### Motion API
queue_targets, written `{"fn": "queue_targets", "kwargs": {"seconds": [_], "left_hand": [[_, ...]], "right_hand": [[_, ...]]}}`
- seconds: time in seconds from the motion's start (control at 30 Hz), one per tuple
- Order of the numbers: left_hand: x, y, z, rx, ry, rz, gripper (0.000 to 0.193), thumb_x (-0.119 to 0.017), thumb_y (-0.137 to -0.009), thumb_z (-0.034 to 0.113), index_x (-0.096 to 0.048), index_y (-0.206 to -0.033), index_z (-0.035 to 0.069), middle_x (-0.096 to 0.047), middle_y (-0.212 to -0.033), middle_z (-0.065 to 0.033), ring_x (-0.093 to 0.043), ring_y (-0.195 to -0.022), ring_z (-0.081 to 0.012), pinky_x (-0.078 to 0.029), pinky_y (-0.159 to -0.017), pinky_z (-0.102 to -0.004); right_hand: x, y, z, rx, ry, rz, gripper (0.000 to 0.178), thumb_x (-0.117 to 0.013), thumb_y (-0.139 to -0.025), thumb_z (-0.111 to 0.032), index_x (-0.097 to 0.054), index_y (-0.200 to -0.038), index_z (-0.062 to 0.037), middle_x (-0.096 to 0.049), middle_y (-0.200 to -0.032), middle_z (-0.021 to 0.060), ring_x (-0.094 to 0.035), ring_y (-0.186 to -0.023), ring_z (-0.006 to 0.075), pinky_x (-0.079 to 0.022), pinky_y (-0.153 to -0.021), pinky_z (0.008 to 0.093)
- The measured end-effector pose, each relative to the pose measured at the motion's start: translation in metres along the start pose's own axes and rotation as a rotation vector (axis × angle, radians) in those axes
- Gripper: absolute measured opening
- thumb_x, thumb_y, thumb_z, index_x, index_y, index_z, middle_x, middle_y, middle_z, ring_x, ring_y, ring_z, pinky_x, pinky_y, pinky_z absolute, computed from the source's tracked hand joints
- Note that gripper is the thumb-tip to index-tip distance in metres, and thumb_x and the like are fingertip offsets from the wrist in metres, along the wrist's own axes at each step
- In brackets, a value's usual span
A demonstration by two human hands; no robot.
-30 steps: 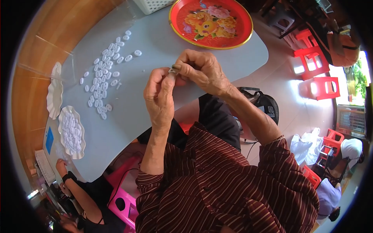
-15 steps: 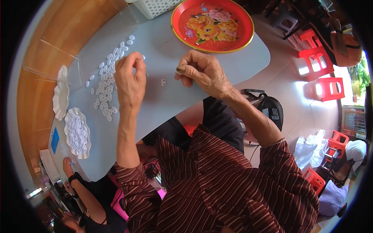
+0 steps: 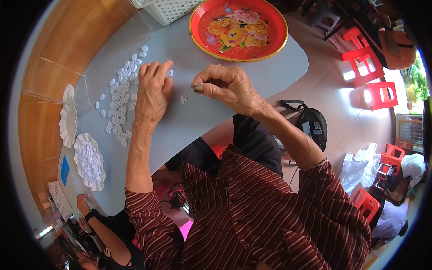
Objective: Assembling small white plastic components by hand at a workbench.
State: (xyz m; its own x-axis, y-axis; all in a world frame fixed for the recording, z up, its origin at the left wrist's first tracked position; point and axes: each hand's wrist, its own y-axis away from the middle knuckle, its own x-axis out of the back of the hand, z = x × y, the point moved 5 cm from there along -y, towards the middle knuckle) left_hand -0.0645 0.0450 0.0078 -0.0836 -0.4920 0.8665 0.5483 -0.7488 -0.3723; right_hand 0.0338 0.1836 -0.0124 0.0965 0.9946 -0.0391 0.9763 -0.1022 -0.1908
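Note:
My left hand [image 3: 153, 94] hovers over the table beside the scattered white oval pieces [image 3: 119, 101], its fingers bent and its thumb partly hidden. One white oval piece [image 3: 169, 73] shows at its fingertips, seemingly gripped between finger and thumb. To the right, my right hand [image 3: 229, 87] is closed in a pinch, with a tiny pale bit at the thumb tip, too small to name. On the table between both hands lies a small white rectangular piece with two holes [image 3: 184, 99].
A wavy white dish [image 3: 102, 173] heaped with white pieces stands at left, near another wavy dish [image 3: 67, 119]. Behind are a red flowered tray [image 3: 193, 33] and a white basket [image 3: 168, 12]. Another person's arm [image 3: 105, 234] rests at the lower left. Red stools [image 3: 382, 96] stand at right.
The view has shifted slightly. My left index finger has straightened and the oval piece shows more plainly. My right hand has turned a little, its thumb and finger reaching further left.

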Motion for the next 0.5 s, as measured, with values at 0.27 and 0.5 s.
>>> {"fn": "queue_targets", "kwargs": {"seconds": [0.27, 0.5], "left_hand": [[-0.009, -0.004, -0.017, 0.146, 0.054, -0.078, 0.018, -0.058, -0.076, -0.004, -0.052, -0.092, 0.000, -0.049, -0.089, -0.0127, -0.047, -0.089, -0.0288, -0.042, -0.078, -0.0396], [-0.006, 0.006, 0.003, 0.252, 0.325, -0.040, 0.011, -0.060, -0.083, 0.006, -0.056, -0.093, 0.001, -0.056, -0.080, -0.0063, -0.053, -0.075, -0.0189, -0.043, -0.070, -0.0298]], "right_hand": [[0.000, 0.004, 0.001, -0.062, -0.041, -0.009, 0.012, -0.067, -0.085, -0.010, -0.065, -0.091, 0.0007, -0.065, -0.080, 0.0012, -0.056, -0.071, 0.0039, -0.048, -0.064, 0.0192], [0.003, 0.004, 0.006, -0.031, -0.156, 0.033, 0.013, -0.066, -0.085, -0.006, -0.063, -0.095, 0.0007, -0.063, -0.081, 0.0007, -0.057, -0.073, 0.0035, -0.048, -0.067, 0.0191]]}}
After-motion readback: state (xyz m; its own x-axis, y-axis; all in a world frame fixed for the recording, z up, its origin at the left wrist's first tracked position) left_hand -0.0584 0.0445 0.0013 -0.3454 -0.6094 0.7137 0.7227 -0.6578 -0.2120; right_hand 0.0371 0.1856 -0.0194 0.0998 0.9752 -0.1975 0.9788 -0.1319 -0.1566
